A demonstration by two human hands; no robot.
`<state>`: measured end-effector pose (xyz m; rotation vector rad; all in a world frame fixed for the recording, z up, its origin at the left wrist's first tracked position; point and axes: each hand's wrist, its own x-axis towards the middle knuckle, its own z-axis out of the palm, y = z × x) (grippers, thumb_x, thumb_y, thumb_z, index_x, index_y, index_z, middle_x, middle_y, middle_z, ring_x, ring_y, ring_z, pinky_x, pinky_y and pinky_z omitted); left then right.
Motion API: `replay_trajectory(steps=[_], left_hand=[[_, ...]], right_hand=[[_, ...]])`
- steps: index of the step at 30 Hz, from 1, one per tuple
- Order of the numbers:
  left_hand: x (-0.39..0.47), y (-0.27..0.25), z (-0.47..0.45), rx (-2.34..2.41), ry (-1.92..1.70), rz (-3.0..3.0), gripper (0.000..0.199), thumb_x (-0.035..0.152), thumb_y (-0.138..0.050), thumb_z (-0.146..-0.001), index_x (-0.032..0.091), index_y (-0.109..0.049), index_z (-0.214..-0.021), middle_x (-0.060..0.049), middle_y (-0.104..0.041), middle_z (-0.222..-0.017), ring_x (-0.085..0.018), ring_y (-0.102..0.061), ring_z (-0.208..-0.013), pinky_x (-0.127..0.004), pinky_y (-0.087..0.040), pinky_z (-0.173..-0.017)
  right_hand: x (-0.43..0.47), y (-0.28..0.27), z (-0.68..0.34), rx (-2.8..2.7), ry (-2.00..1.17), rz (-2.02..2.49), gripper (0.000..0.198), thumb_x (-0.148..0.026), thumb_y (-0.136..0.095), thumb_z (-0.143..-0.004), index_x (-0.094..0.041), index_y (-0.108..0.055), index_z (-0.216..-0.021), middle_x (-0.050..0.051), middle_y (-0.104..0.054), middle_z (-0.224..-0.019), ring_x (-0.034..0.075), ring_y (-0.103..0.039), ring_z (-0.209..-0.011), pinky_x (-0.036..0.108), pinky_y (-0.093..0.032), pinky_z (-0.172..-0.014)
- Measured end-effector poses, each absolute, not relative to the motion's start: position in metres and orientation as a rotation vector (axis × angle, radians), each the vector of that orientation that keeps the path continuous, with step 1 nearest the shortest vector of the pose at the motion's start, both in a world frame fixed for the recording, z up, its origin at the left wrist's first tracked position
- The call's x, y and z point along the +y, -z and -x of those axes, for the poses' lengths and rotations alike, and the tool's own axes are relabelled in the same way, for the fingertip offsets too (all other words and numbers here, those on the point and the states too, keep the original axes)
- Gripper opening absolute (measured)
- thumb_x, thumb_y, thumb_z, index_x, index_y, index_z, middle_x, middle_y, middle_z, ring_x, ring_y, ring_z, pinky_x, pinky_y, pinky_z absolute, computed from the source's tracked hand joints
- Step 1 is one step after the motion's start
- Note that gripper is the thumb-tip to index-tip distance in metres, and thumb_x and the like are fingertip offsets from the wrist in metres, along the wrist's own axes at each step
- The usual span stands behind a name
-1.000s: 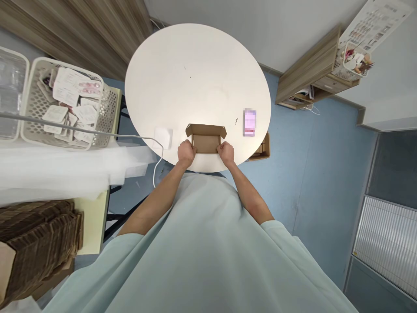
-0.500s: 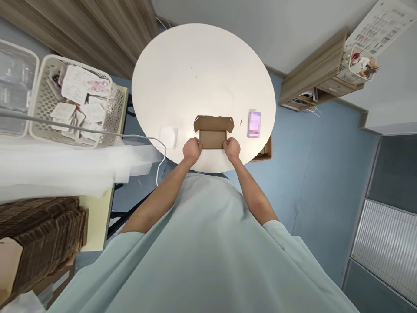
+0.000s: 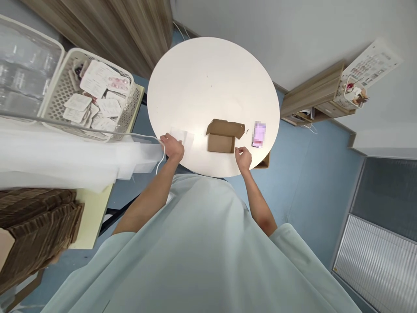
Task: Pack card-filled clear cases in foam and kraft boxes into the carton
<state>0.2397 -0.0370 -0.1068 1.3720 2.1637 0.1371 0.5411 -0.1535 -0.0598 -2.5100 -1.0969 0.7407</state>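
Observation:
An open brown cardboard box (image 3: 221, 143) sits on the round white table (image 3: 208, 78) near its front edge, lid raised at the back. To its left, my left hand (image 3: 173, 148) is at a thin white sheet (image 3: 187, 138), with the thumb over its near left part. The fingers look closed on the sheet's left edge, partly hidden. My right hand (image 3: 243, 159) is just beside the box's right wall, fingers curled and thumb near the index fingertip. Nothing shows in it, and a narrow gap seems to separate it from the box.
A phone-like pixelated pink item (image 3: 259, 134) lies on the table's right. Left are a white basket (image 3: 67, 82) of cards, a bin (image 3: 26, 74) of clear containers, white film sheets (image 3: 65, 156) and stacked flat cardboard (image 3: 39, 221). A white cable (image 3: 140, 135) crosses near my left hand.
Both hands have let go of the box. The left hand has moved left to the white sheet, which now spreads wider. My right hand has drawn slightly right of the box.

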Motion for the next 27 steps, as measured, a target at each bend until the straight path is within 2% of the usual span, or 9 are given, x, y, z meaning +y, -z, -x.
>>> replay_trajectory(steps=[3, 7, 12, 16, 21, 24, 27], left_hand=[[-0.033, 0.11, -0.232, 2.16, -0.099, -1.359, 0.05, 0.031, -0.076, -0.095, 0.012, -0.057, -0.138, -0.029, -0.059, -0.15, -0.049, -0.05, -0.149, -0.068, -0.044, -0.123], [-0.029, 0.107, -0.231, 2.122, -0.095, -1.411, 0.058, 0.039, -0.084, -0.091, 0.013, -0.055, -0.134, -0.03, -0.055, -0.152, -0.053, -0.048, -0.149, -0.069, -0.044, -0.122], [-0.03, 0.1, -0.232, 2.095, -0.126, -1.41, 0.052, 0.024, -0.076, -0.093, 0.013, -0.054, -0.138, -0.028, -0.061, -0.148, -0.047, -0.057, -0.144, -0.063, -0.046, -0.124], [-0.033, 0.093, -0.231, 2.012, -0.13, -1.358, 0.043, 0.019, -0.075, -0.089, 0.017, -0.059, -0.129, -0.02, -0.072, -0.131, -0.043, -0.066, -0.133, -0.059, -0.052, -0.118], [-0.051, 0.073, -0.228, 1.779, -0.276, -1.063, 0.039, 0.03, -0.089, -0.077, 0.021, -0.064, -0.106, -0.011, -0.078, -0.114, -0.032, -0.075, -0.111, -0.048, -0.061, -0.103], [-0.068, 0.06, -0.228, 1.476, -0.395, -0.841, 0.049, 0.042, -0.096, -0.07, 0.021, -0.067, -0.104, -0.009, -0.08, -0.11, -0.027, -0.076, -0.103, -0.042, -0.062, -0.094], [-0.079, 0.053, -0.237, 1.31, -0.414, -0.769, 0.06, 0.05, -0.1, -0.063, 0.021, -0.07, -0.105, -0.009, -0.08, -0.11, -0.026, -0.076, -0.102, -0.041, -0.062, -0.092]], right_hand=[[-0.157, 0.053, -0.533, -1.119, -0.748, 2.508, 0.027, -0.045, -0.059, -0.108, -0.022, -0.071, -0.099, 0.012, -0.083, -0.109, 0.029, -0.075, -0.097, 0.036, -0.053, -0.085], [-0.154, 0.046, -0.515, -1.209, -0.809, 2.454, 0.027, -0.045, -0.059, -0.109, -0.023, -0.071, -0.099, 0.011, -0.083, -0.109, 0.028, -0.076, -0.098, 0.036, -0.054, -0.086], [-0.142, 0.043, -0.491, -1.334, -0.939, 2.363, 0.025, -0.042, -0.061, -0.11, -0.022, -0.073, -0.1, 0.01, -0.083, -0.109, 0.027, -0.077, -0.102, 0.036, -0.055, -0.087], [-0.133, 0.044, -0.483, -1.35, -1.018, 2.261, 0.021, -0.039, -0.065, -0.109, -0.023, -0.074, -0.097, 0.009, -0.084, -0.109, 0.027, -0.078, -0.105, 0.037, -0.057, -0.091], [-0.134, 0.046, -0.491, -0.972, -1.477, 1.974, 0.015, -0.036, -0.073, -0.102, -0.022, -0.078, -0.1, 0.008, -0.084, -0.113, 0.023, -0.08, -0.097, 0.035, -0.063, -0.089], [-0.142, 0.046, -0.501, -0.694, -1.708, 1.742, 0.016, -0.035, -0.078, -0.098, -0.02, -0.081, -0.103, 0.008, -0.085, -0.115, 0.02, -0.081, -0.101, 0.034, -0.065, -0.096], [-0.155, 0.045, -0.511, -0.574, -1.809, 1.562, 0.027, -0.046, -0.081, -0.095, -0.02, -0.082, -0.103, 0.009, -0.085, -0.106, 0.021, -0.08, -0.104, 0.037, -0.066, -0.102]])
